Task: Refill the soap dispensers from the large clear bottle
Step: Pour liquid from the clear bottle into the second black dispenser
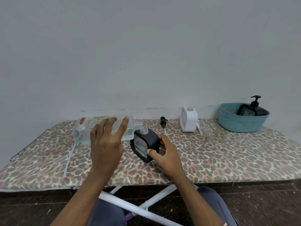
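Note:
My left hand (106, 141) grips the large clear bottle (84, 129), tipped on its side with its open neck pointing right, just above the mouth of a black soap dispenser (149, 137). Clear liquid lies along the bottle's lower side. My right hand (166, 154) holds the black dispenser upright on the board, its pump removed. A black pump head (163, 122) lies on the board behind it. A white dispenser (189, 119) stands open-topped further right.
The leopard-print ironing board (228, 154) stands against a grey wall. A teal basket (241, 119) at the far right holds another black dispenser (250, 110) with its pump on. White board legs and my knees are below the front edge.

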{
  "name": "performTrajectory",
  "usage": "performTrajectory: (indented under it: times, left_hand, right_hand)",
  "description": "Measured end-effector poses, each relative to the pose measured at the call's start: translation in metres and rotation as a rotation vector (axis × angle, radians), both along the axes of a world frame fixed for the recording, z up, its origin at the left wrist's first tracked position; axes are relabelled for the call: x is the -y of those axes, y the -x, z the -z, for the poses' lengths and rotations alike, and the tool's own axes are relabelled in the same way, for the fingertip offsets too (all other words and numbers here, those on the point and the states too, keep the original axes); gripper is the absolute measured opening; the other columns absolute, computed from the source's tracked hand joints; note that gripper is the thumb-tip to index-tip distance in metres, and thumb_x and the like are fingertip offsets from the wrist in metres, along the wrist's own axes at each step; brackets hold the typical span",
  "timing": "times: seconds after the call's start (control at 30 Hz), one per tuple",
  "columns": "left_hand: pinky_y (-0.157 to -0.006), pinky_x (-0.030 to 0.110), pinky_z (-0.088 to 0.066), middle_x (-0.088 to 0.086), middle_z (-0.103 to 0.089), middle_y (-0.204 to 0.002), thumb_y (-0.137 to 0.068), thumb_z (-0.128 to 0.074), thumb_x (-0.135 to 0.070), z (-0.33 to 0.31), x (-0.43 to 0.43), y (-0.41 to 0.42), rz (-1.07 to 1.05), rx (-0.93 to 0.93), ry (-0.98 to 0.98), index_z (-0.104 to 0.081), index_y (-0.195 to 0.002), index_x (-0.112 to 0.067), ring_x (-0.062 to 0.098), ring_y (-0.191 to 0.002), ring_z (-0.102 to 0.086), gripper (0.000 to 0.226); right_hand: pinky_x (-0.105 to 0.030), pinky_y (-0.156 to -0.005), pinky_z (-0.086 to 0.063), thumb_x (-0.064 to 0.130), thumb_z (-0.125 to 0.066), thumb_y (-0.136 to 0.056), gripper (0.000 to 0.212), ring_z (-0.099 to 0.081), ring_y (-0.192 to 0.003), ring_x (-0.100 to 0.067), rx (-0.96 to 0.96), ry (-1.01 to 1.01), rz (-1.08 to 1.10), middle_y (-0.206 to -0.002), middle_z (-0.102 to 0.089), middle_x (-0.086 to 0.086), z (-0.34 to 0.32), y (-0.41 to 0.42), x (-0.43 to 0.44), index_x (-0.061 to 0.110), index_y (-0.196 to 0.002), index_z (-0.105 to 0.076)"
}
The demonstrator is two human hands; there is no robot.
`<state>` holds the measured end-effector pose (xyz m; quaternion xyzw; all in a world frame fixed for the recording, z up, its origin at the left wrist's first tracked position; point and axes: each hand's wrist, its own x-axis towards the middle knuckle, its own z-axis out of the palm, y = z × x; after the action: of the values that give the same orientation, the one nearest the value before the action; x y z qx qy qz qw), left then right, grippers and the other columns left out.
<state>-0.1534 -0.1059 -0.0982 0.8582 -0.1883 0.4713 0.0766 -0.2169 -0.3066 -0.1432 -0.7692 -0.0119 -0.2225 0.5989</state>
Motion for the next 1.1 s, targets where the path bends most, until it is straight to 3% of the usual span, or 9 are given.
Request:
performTrajectory:
  times: [1.1]
  left_hand:
    - [-0.105, 0.052, -0.036, 0.017, -0.061, -0.134, -0.065, -0.069, 0.017, -0.0008, 0.0002, 0.0008, 0.000, 0.002, -0.006, -0.060, -0.147, -0.018, 0.039, -0.128, -0.053, 0.090]
  right_hand:
    - [-0.040, -0.093, -0.062, 0.023, -0.075, -0.089, 0.035, -0.069, -0.112, -0.009, 0.012, 0.010, 0.008, -0.115, -0.073, 0.010, 0.0007, -0.0004, -0.0003, 0.037, -0.119, -0.061]
